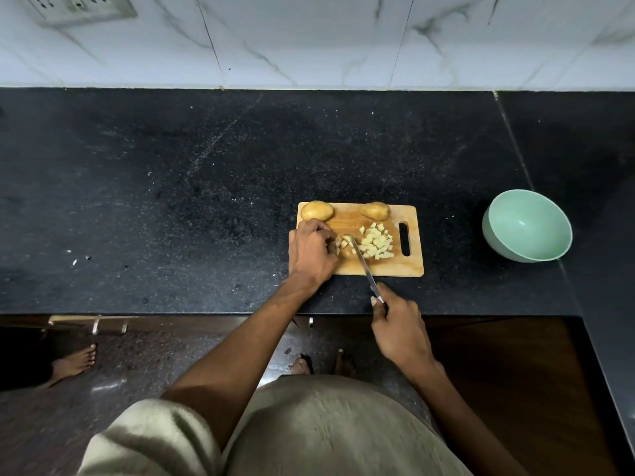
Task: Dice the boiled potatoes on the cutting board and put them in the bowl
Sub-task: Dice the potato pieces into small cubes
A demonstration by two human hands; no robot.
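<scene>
A wooden cutting board (409,266) lies on the black counter. Two whole potatoes rest along its far edge, one at the left (316,210) and one at the right (375,211). A pile of diced potato (376,244) sits in the board's middle right. My left hand (311,255) holds down a partly cut potato piece (343,241) with curled fingers. My right hand (400,329) grips the handle of a knife (362,262), whose blade points across the board to the piece. A mint green bowl (527,225) stands to the right of the board, with nothing in it.
The black stone counter (171,201) stretches wide to the left and behind the board. A white marble-tiled wall (309,39) with a socket plate (79,8) backs it. The counter's front edge runs just under my right hand. A person's bare foot (74,362) stands on the floor at left.
</scene>
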